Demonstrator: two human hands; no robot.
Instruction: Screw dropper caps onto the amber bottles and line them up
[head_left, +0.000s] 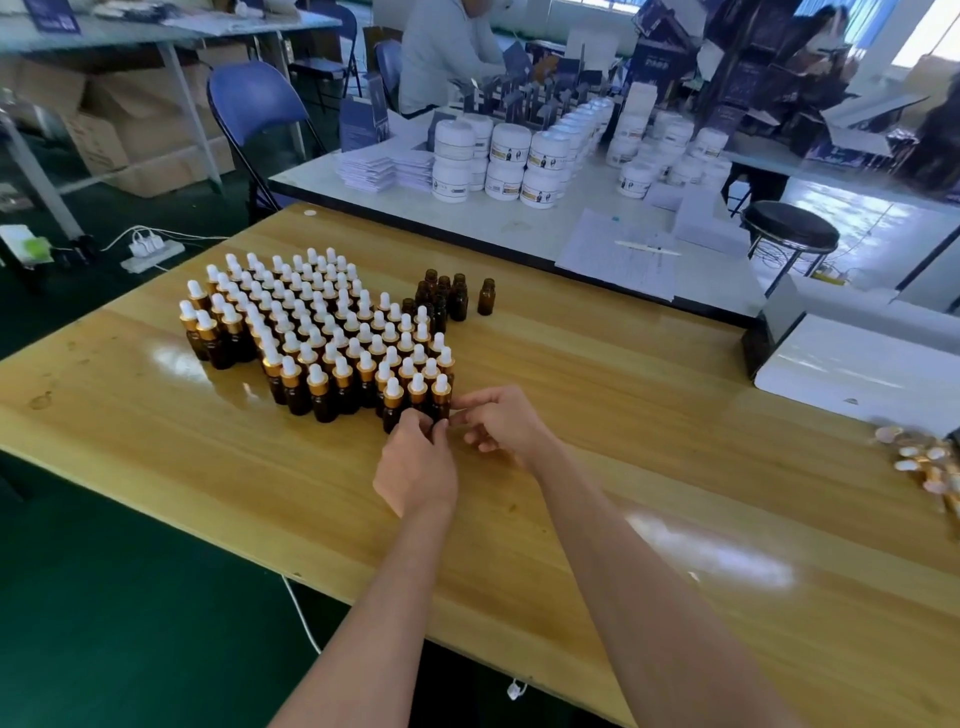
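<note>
This is a small packing workshop for bottled and jarred products. A wooden table (571, 364) carries dozens of capped amber dropper bottles (322, 332) massed in rows, with uncapped amber bottles (447, 296) behind them and loose dropper caps (924, 462) heaped at its right edge. The adjoining white table (498, 218) holds stacked white labelled jars (511, 156), piles of leaflets (384, 166) and dark printed cartons (665, 57), where another person (447, 52) works. Cardboard boxes (145, 130) sit under a far table, beside a folding chair (254, 104), and a power strip (153, 249) lies on the green floor (130, 597).
</note>
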